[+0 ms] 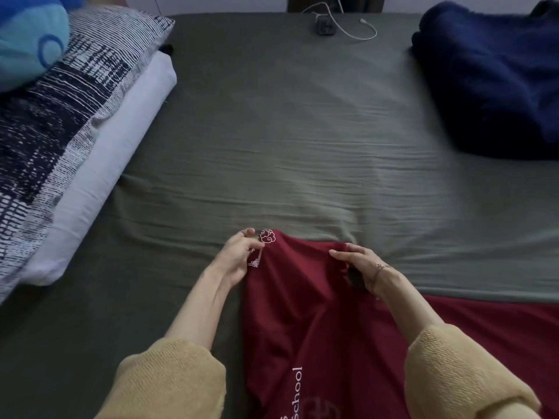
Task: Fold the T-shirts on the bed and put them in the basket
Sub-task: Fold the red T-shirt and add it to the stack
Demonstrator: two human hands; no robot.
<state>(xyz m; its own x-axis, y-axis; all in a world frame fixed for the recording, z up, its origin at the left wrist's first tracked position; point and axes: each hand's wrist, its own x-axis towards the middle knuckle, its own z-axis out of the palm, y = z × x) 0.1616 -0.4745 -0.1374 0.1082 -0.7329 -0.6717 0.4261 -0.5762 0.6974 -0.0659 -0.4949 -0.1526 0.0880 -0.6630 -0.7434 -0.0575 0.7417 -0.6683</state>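
A dark red T-shirt point(305, 313) with white print lies on the near edge of the bed point(287, 131), running from my body out toward the middle. My left hand point(239, 258) pinches its far left corner beside a small white logo. My right hand point(360, 267) grips the far right part of the same edge, where the cloth bunches dark under the fingers. More of the red cloth spreads flat to the right. No basket is in view.
A patterned navy-and-white pillow point(60, 116) on a white pillow point(115, 164) lies along the left, with a blue plush point(27, 40) above. A dark blue blanket point(496, 77) sits far right. A white cable and black charger point(325, 25) lie at the far edge.
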